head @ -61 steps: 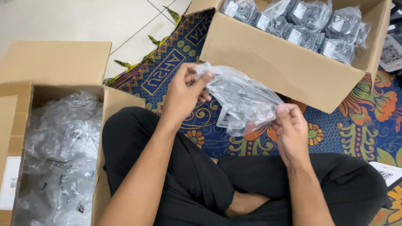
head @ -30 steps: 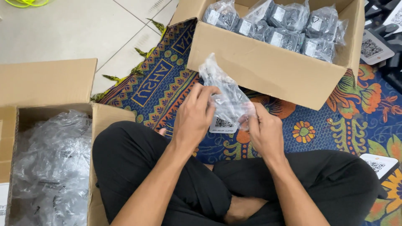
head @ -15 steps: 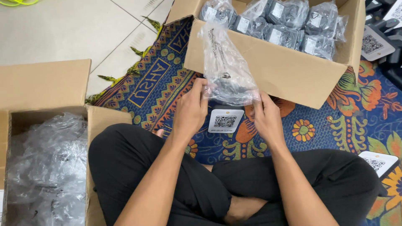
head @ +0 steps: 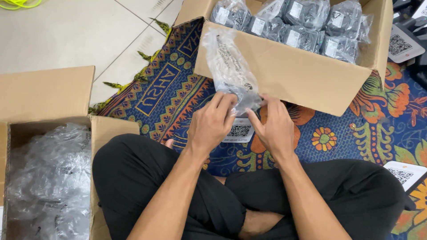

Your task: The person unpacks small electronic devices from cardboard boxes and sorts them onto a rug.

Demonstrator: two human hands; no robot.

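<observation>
1. The left hand (head: pixel 211 124) pinches the lower end of a clear plastic bag (head: pixel 231 71), its grip shut on the bag.
2. The right hand (head: pixel 273 126) grips the same end from the right.
3. The bag stands upright before the far cardboard box (head: pixel 289 75) of packed bags.
4. A white label (head: pixel 239 131) lies on the patterned rug (head: pixel 178 89) beneath the hands.

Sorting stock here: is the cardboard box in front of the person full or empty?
Full, or close to it. The cardboard box stands open, with bagged dark items packed up to its rim.
</observation>
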